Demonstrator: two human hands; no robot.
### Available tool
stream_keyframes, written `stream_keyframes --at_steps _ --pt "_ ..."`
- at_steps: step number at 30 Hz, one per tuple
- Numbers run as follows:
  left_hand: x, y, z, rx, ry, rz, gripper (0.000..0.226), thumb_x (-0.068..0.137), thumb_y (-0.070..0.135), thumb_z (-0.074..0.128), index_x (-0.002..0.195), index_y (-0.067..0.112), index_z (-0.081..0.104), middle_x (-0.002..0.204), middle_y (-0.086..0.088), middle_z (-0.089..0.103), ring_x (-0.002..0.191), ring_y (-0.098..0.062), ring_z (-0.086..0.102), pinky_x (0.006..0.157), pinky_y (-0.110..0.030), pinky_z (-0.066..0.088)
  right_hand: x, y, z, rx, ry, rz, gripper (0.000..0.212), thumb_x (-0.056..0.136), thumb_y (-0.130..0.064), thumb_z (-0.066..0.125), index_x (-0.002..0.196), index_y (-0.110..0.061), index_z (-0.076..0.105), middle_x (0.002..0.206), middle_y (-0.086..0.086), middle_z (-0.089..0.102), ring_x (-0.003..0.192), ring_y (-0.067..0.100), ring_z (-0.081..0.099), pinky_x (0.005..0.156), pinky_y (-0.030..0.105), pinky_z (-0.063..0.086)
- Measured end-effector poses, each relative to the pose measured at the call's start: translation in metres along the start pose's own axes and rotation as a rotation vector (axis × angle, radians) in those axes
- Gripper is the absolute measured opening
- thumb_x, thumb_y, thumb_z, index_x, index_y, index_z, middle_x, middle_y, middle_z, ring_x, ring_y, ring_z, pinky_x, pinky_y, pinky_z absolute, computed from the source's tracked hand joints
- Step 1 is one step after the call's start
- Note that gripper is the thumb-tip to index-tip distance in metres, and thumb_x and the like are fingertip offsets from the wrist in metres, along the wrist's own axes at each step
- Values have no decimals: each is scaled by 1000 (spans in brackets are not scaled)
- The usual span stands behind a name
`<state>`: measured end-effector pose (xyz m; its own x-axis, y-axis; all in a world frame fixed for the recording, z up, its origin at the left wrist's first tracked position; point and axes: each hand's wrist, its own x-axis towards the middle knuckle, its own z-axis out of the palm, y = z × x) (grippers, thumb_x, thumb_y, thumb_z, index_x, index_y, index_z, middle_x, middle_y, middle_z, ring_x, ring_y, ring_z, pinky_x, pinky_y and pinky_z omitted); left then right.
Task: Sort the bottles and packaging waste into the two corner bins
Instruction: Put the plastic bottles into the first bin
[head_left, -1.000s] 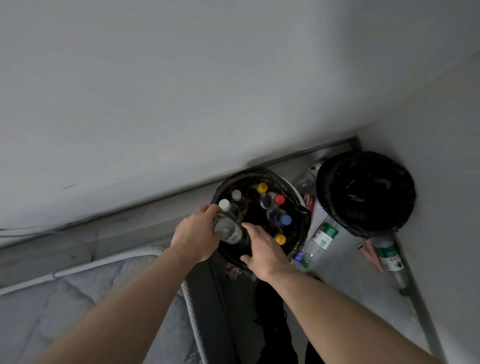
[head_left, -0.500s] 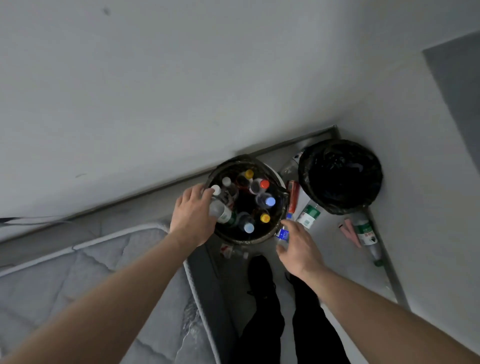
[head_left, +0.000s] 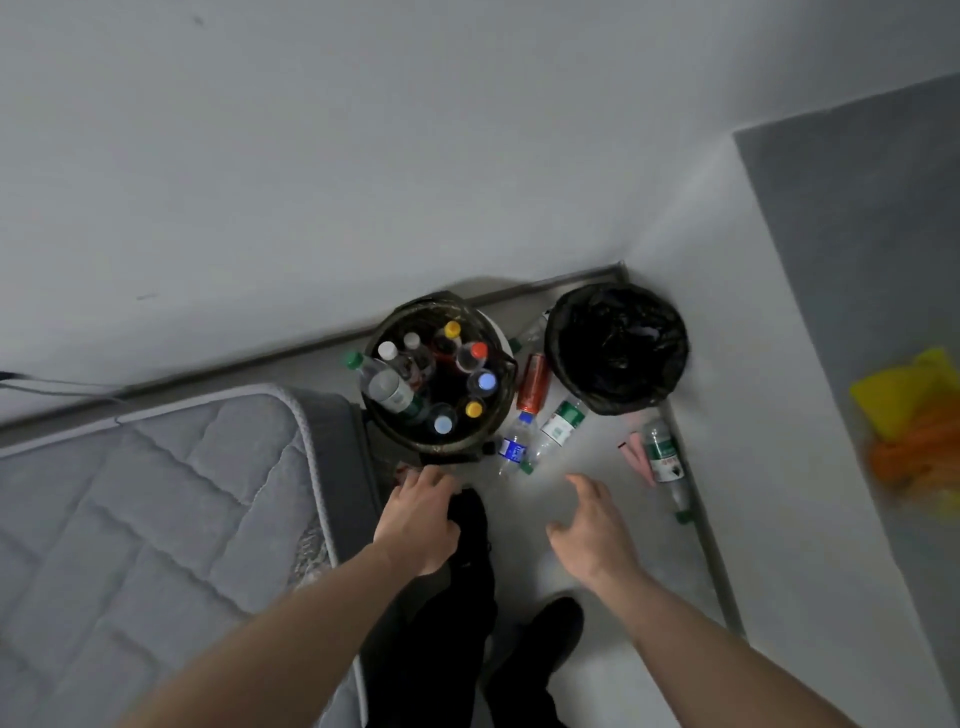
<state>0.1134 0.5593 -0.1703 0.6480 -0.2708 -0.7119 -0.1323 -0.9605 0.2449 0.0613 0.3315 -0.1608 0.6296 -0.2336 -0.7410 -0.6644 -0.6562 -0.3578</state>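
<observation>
The right hand hangs over the bare floor with fingers spread and relaxed, holding nothing, its fingertips pointing toward 11 o'clock. Just beyond them, at 11 o'clock from the hand, lie two clear bottles side by side: the blue-label bottle and, touching or almost touching it on the right, the green-label bottle. The left hand is lower left of these, fingers loosely curled over a small reddish scrap that shows only at its fingertips; whether it grips that scrap cannot be told. At 12 o'clock from the left hand stands the left bin, lined in dark plastic and packed with upright bottles whose coloured caps show. A red can lies between this bin and the right bin, which sits in the wall corner at 1 o'clock from the right hand and shows only its black liner; what is inside is too dark to see. At 2 o'clock from the right hand, along the skirting, lie another green-label bottle and a pink wrapper just beside it. A grey mattress fills the 9 o'clock side. The step in hand looks like reaching for the next loose piece, most likely one of the paired bottles. That calls for a reach forward and a wrap around one bottle's body, then a lift to the left bin, where room is tight, so it may need to go in neck-up between the caps.
</observation>
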Motion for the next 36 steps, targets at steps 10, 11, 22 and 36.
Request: stream_keyframes --at_steps 10,11,22,36 --pt "-22 36 48 -24 -144 -138 44 90 31 61 133 26 56 142 0 42 132 -25 42 107 -40 43 -35 89 14 145 25 82 64 85 -21 71 144 -18 45 145 8 43 125 30 55 102 34 44" --pt "-17 35 54 0 -158 -133 43 90 31 61 133 25 56 143 -1 42 132 -26 42 107 -41 43 -32 95 18 168 40 94 63 85 -20 72 143 -18 47 145 8 43 124 30 56 101 34 44" --pt "20 78 112 180 -284 54 41 88 27 59 129 25 59 141 -1 41 133 -27 45 106 -39 44 -69 173 56 351 35 279 63 86 -21 67 145 -21 43 147 6 41 126 25 53 103 30 43" --pt "11 233 120 76 -109 163 40 88 34 67 127 32 59 141 10 42 118 -11 54 97 -27 46 -91 279 -51 342 186 255 64 88 -23 60 148 -25 38 152 -2 36 131 21 48 102 33 42"
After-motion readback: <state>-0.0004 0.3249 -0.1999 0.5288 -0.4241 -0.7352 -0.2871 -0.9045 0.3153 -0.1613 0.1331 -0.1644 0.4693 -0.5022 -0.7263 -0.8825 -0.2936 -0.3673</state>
